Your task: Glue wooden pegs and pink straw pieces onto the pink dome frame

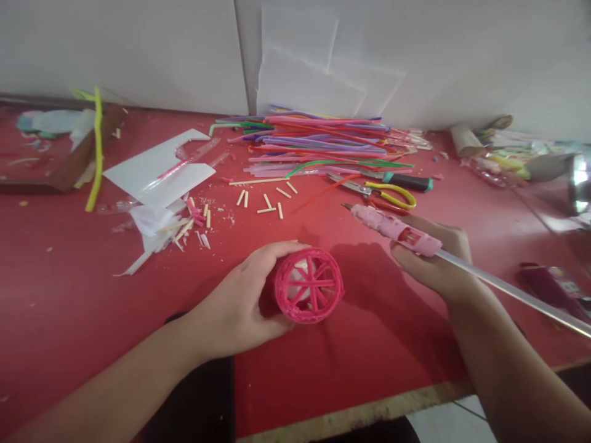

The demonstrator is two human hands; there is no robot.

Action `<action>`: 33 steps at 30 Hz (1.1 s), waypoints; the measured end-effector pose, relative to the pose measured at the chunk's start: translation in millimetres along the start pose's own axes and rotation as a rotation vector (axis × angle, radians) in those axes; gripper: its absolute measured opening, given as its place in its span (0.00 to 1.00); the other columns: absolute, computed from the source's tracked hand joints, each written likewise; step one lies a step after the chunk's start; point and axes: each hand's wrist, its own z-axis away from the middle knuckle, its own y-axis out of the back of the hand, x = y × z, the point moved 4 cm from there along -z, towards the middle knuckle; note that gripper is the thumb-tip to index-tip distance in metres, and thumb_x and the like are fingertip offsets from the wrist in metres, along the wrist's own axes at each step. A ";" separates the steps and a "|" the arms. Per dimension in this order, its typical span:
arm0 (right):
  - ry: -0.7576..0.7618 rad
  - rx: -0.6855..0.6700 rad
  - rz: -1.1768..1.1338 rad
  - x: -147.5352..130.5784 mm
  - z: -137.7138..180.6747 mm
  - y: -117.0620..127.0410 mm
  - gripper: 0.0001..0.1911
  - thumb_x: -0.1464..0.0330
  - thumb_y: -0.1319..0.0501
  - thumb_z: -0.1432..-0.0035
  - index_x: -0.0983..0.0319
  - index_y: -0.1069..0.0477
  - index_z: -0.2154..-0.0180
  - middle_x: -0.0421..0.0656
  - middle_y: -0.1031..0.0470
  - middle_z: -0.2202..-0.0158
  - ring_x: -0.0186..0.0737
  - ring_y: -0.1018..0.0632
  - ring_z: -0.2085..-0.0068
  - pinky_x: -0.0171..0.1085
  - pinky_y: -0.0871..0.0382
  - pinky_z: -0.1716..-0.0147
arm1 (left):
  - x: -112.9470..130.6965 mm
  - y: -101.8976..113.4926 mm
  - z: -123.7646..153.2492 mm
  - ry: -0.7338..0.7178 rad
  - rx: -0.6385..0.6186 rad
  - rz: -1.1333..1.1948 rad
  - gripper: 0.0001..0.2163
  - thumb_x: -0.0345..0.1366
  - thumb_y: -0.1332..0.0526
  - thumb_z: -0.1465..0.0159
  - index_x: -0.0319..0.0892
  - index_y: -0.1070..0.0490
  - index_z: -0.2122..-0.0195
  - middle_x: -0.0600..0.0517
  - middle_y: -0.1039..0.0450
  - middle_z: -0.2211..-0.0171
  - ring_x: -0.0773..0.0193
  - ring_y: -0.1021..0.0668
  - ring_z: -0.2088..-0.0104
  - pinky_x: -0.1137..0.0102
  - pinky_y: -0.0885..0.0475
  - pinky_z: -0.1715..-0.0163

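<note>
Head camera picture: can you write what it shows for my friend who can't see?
The left hand holds a round pink spoked frame, while the right hand holds a pink tool with a clear rod behind it. Long colourful strands lie beyond on a red table.

My red table (369, 351) | from me: 12 o'clock, coloured strands (318, 143) | 1 o'clock, scissors (364, 189) | 11 o'clock, white card (148, 163)

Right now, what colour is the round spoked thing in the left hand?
The round spoked thing is deep pink; it shows best in the head view.
</note>
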 end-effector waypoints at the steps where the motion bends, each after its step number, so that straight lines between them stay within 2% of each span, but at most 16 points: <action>1: -0.004 -0.033 0.044 1.1 -0.9 -3.1 0.08 0.70 0.39 0.47 0.58 0.27 0.63 0.39 0.24 0.73 0.37 0.26 0.77 0.35 0.35 0.78 | 0.5 0.0 0.2 -0.005 -0.005 -0.001 0.32 0.41 0.30 0.41 0.49 0.43 0.38 0.42 0.31 0.38 0.46 0.24 0.41 0.54 0.26 0.42; 3: 0.028 -0.135 0.107 3.4 -1.8 -10.4 0.16 0.72 0.40 0.48 0.58 0.27 0.56 0.42 0.20 0.66 0.41 0.21 0.71 0.37 0.30 0.73 | 0.8 0.1 0.6 -0.017 -0.012 -0.011 0.32 0.40 0.30 0.40 0.49 0.43 0.38 0.42 0.31 0.38 0.47 0.24 0.41 0.55 0.25 0.42; 5: 0.073 -0.255 0.168 8.3 -0.8 -17.3 0.23 0.76 0.42 0.51 0.59 0.29 0.51 0.47 0.20 0.56 0.48 0.19 0.60 0.43 0.26 0.64 | -0.1 -0.2 1.2 -0.023 -0.030 -0.012 0.32 0.41 0.30 0.40 0.49 0.43 0.38 0.42 0.32 0.37 0.47 0.25 0.40 0.55 0.25 0.42; 7: 0.103 -0.346 0.215 15.5 1.0 -21.7 0.28 0.79 0.45 0.54 0.60 0.30 0.49 0.49 0.22 0.51 0.52 0.21 0.51 0.50 0.27 0.53 | -1.5 -1.2 1.6 -0.017 -0.062 -0.011 0.33 0.42 0.30 0.41 0.50 0.44 0.37 0.43 0.33 0.36 0.46 0.25 0.39 0.55 0.26 0.42; 9: 0.107 -0.388 0.236 21.8 1.2 -22.2 0.29 0.80 0.47 0.55 0.60 0.28 0.49 0.49 0.23 0.51 0.53 0.23 0.48 0.54 0.30 0.49 | -2.3 -2.5 1.5 -0.004 -0.094 -0.014 0.34 0.43 0.29 0.41 0.50 0.44 0.37 0.43 0.33 0.36 0.46 0.25 0.39 0.56 0.26 0.42; 11: 0.091 -0.381 0.249 23.3 -2.2 -18.8 0.29 0.80 0.48 0.53 0.58 0.26 0.50 0.49 0.23 0.52 0.54 0.24 0.48 0.55 0.31 0.48 | -2.2 -3.2 1.0 0.018 -0.109 -0.023 0.34 0.43 0.30 0.41 0.50 0.44 0.37 0.44 0.33 0.36 0.48 0.25 0.40 0.57 0.26 0.42; 13: 0.073 -0.311 0.274 17.4 -10.2 -12.4 0.28 0.80 0.48 0.51 0.58 0.25 0.50 0.49 0.22 0.52 0.55 0.25 0.47 0.56 0.32 0.48 | -1.9 -3.4 0.3 0.045 -0.112 -0.032 0.34 0.44 0.30 0.41 0.50 0.44 0.37 0.45 0.32 0.37 0.50 0.25 0.40 0.59 0.26 0.42; 16: 0.093 -0.197 0.271 -6.1 -28.3 -6.5 0.21 0.78 0.47 0.47 0.59 0.25 0.54 0.49 0.21 0.55 0.52 0.23 0.51 0.50 0.31 0.50 | -2.2 -3.8 -0.2 0.078 -0.128 -0.042 0.35 0.43 0.29 0.42 0.50 0.45 0.37 0.46 0.33 0.37 0.51 0.26 0.39 0.59 0.27 0.41; 18: 0.150 -0.198 0.222 -27.1 -43.1 -11.3 0.14 0.76 0.45 0.43 0.60 0.25 0.59 0.47 0.20 0.60 0.49 0.22 0.56 0.45 0.31 0.54 | -3.6 -4.5 -0.2 0.099 -0.147 -0.052 0.36 0.42 0.29 0.43 0.50 0.46 0.37 0.46 0.34 0.36 0.51 0.27 0.39 0.57 0.28 0.40; 21: 0.241 -0.287 0.206 -56.2 -70.2 -29.9 0.10 0.72 0.44 0.38 0.60 0.24 0.62 0.46 0.20 0.62 0.46 0.22 0.59 0.43 0.32 0.56 | -6.2 -5.3 0.3 0.120 -0.158 -0.067 0.36 0.40 0.28 0.43 0.51 0.46 0.37 0.47 0.34 0.37 0.50 0.27 0.38 0.55 0.29 0.39; 25: 0.203 -0.416 0.308 -78.2 -113.5 -63.9 0.11 0.72 0.44 0.36 0.62 0.22 0.61 0.47 0.19 0.57 0.48 0.22 0.53 0.43 0.34 0.52 | -6.2 -5.3 1.3 0.111 -0.150 -0.049 0.36 0.39 0.30 0.44 0.50 0.46 0.37 0.47 0.33 0.37 0.51 0.26 0.39 0.55 0.29 0.40; 30: 0.210 -0.579 0.425 -89.3 -148.4 -112.6 0.11 0.71 0.40 0.38 0.66 0.20 0.58 0.54 0.19 0.53 0.53 0.21 0.50 0.43 0.32 0.53 | -3.6 -3.6 1.1 0.140 -0.139 -0.018 0.36 0.38 0.29 0.44 0.52 0.45 0.38 0.49 0.32 0.38 0.52 0.25 0.40 0.57 0.28 0.41; 33: 0.205 -0.634 0.439 -89.4 -156.7 -132.8 0.10 0.75 0.39 0.42 0.69 0.19 0.61 0.59 0.18 0.57 0.57 0.20 0.51 0.44 0.31 0.56 | -3.1 -3.2 0.5 0.157 -0.137 -0.009 0.36 0.38 0.28 0.45 0.53 0.43 0.38 0.50 0.30 0.39 0.54 0.24 0.41 0.58 0.27 0.42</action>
